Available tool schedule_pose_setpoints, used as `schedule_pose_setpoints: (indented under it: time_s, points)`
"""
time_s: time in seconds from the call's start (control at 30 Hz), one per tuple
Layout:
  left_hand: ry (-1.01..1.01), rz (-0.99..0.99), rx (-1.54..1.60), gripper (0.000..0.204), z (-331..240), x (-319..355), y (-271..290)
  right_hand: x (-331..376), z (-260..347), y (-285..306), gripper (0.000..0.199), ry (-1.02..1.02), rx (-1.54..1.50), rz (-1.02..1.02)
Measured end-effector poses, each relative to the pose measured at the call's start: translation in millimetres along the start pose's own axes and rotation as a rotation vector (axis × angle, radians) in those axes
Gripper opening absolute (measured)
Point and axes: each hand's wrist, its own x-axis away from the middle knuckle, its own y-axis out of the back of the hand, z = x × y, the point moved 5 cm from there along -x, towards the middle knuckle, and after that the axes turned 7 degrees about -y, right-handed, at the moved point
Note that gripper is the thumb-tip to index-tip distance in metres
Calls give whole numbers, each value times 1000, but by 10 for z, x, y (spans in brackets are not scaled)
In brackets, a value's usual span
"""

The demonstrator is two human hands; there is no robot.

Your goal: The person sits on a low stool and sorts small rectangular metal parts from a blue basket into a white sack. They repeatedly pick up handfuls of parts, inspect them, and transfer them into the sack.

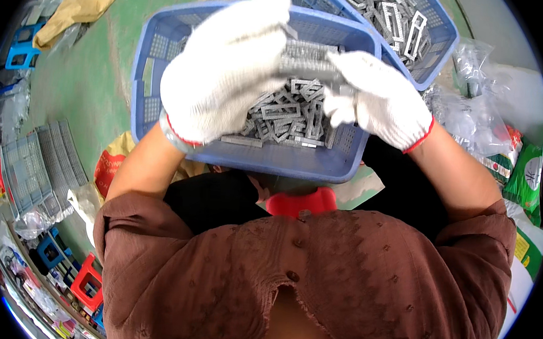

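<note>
Both hands wear white knitted gloves with red cuffs. Between them, above a blue plastic basket, is a bundle of grey slotted rectangular frames, blurred by motion. My left hand is closed round the bundle's left end, its fingers partly smeared. My right hand pinches the right end, thumb and fingers curled in. Below, the basket holds many loose grey rectangular frames, lying in a jumble. The gloves hide part of the basket's left side and contents.
Behind it to the right stands a second blue basket with more grey frames. Clear plastic bags and a green bag lie at right. At left are stacked grey grid-like panels, a red stool and a brown sack.
</note>
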Motion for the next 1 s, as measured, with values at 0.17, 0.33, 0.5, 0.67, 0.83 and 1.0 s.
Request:
schedule_pose_setpoints:
  time_s: [0.17,0.33,0.5,0.67,0.83,1.0]
  points:
    - [231,-351,380,41,299,74,79,-319,255,-88,34,72,19,137]
    - [384,-446,715,35,604,242,330,-408,347,-544,24,88,160,172]
    - [569,-708,1155,21,746,305,525,-696,371,-748,27,306,712,18]
    - [608,-707,1325,61,1202,830,954,-1157,266,-575,22,271,285,46]
    - [693,-645,678,63,1056,916,398,-1634,-87,-743,33,259,670,327]
    - [815,-741,984,46,1378,1387,680,-1967,-80,-536,34,-208,641,457]
